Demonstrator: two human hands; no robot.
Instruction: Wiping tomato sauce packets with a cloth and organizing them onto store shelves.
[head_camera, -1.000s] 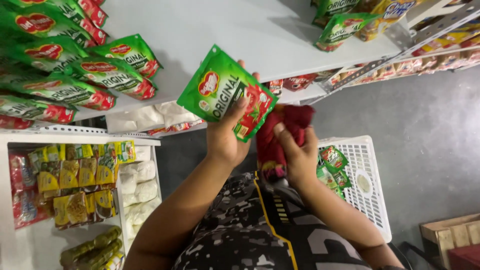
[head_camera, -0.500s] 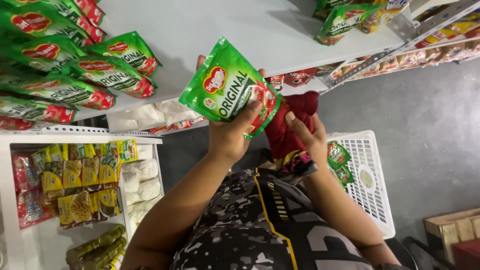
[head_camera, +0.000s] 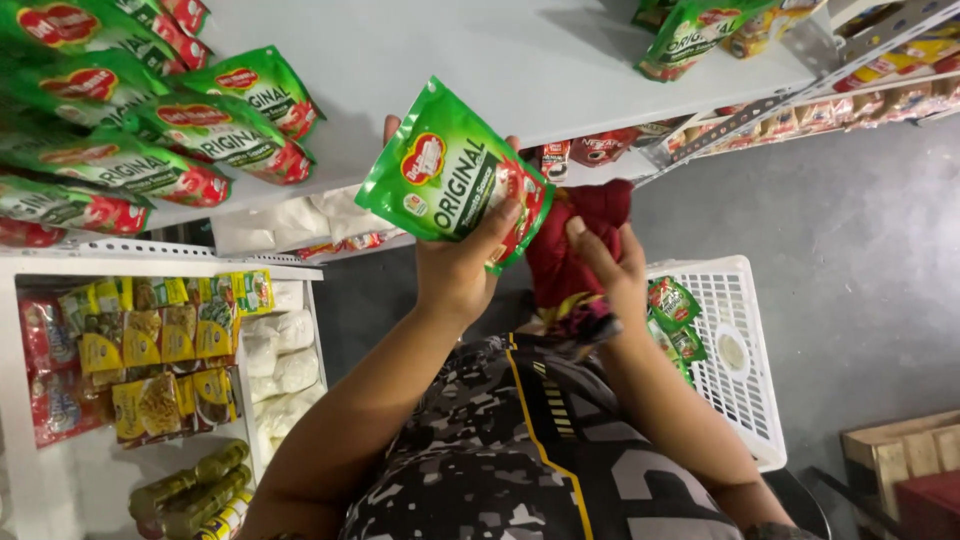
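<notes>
- A row of matching green sauce pouches (head_camera: 150, 130) is seen lying overlapped on the white shelf (head_camera: 560, 70), at far left.
- A green sauce pouch (head_camera: 452, 175) is grasped by the left hand (head_camera: 462, 268), thumb across its front and fingers hidden behind; it is held up before the shelf's bare middle, just right of the row.
- The pouch's long axis is tilted, its top corner toward the upper left, its red lower end toward the grip.
- A dark red cloth (head_camera: 580, 245) is clenched in the right hand (head_camera: 610, 268), touching the pouch's lower right edge.
- A white plastic basket (head_camera: 745, 400), holding further pouches, is placed below right, nearer the right hand.
</notes>
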